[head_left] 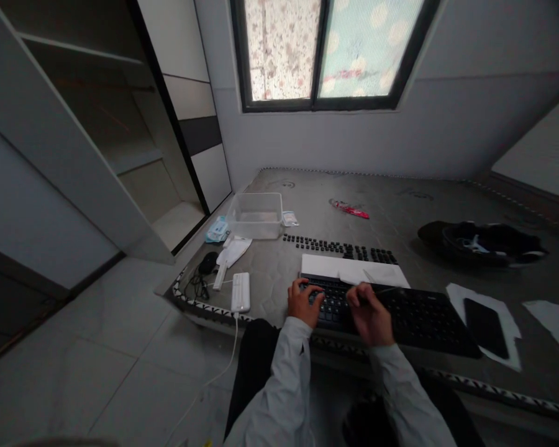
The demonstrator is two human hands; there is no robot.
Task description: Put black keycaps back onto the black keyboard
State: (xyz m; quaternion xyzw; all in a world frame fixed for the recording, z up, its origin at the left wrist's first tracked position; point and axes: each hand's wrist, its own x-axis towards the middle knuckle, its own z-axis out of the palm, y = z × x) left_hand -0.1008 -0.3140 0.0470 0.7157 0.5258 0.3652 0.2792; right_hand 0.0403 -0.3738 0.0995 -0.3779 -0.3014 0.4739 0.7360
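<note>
A black keyboard lies on a grey quilted mattress in front of me. My left hand rests on the keyboard's left end, fingers curled over the keys. My right hand is over the keyboard's middle and grips a thin dark tool that points right and away. Rows of loose black keycaps lie beyond a white sheet just behind the keyboard.
A clear plastic box, a white brush, a white power bank with cable, a black mouse, a red packet, a black phone on paper and dark clothing lie on the mattress. An open wardrobe stands left.
</note>
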